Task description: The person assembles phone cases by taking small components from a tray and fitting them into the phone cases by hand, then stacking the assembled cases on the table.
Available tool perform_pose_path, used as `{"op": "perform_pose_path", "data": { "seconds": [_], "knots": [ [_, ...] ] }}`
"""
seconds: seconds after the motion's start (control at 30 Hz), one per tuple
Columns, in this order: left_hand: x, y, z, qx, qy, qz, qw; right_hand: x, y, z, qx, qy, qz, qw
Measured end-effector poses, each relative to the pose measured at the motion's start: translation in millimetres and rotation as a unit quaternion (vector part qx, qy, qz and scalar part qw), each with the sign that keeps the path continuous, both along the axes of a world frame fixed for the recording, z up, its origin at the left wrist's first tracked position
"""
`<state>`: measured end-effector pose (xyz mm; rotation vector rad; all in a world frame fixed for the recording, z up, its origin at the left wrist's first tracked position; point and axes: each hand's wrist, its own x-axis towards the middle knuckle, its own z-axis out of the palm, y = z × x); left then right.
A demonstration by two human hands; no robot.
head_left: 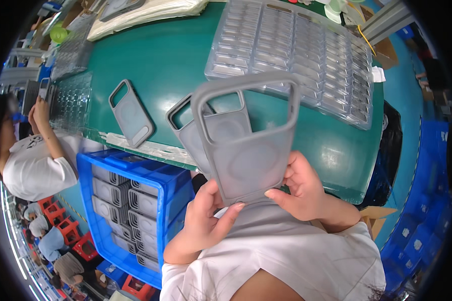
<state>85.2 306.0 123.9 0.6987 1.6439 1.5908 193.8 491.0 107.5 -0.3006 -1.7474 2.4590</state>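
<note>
Grey phone case point(251, 165) has lower edges pinched by left hand point(206, 218) and right hand point(302, 193), open green tabletop point(331, 153) rightward.

From my remote station I identify the outer covering as a white shirt point(306, 258) of soft, light cloth. Its front is plain, with grey shading in the folds. The neckline is open and curved, narrowing toward the front. The left sleeve point(180, 275) and right sleeve point(362, 247) are white, loose and short, leaving both forearms bare. The left hand point(206, 213) and right hand point(305, 189) are bare to the wrist. I note thin, dark hair strands point(377, 294) over the shirt's lower right edge.
</note>
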Motion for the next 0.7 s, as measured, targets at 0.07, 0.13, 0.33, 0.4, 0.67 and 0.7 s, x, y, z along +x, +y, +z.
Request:
{"op": "perform_pose_path", "data": {
  "seconds": [0.07,0.13,0.33,0.4,0.67,0.7],
  "knots": [
    [0,1,0,-0.006,0.014,0.005,1.000,-2,-4,2,0.003,-0.003,-0.026,1.000],
    [1,1,-4,0.021,0.040,0.016,0.999,-3,-6,2,0.035,0.011,-0.031,0.999],
    [0,-2,-3,0.024,0.053,0.010,0.998,-3,-4,8,0.112,-0.002,-0.013,0.994],
    [-11,-2,-17,0.054,0.156,-0.013,0.986,-9,1,8,0.171,-0.007,0.000,0.985],
    [-25,13,-7,0.124,0.561,-0.022,0.818,-13,14,-7,0.445,0.276,-0.078,0.848],
    [-24,15,-3,0.124,0.587,-0.007,0.800,-14,16,-3,0.474,0.310,-0.083,0.820]
  ]
}}
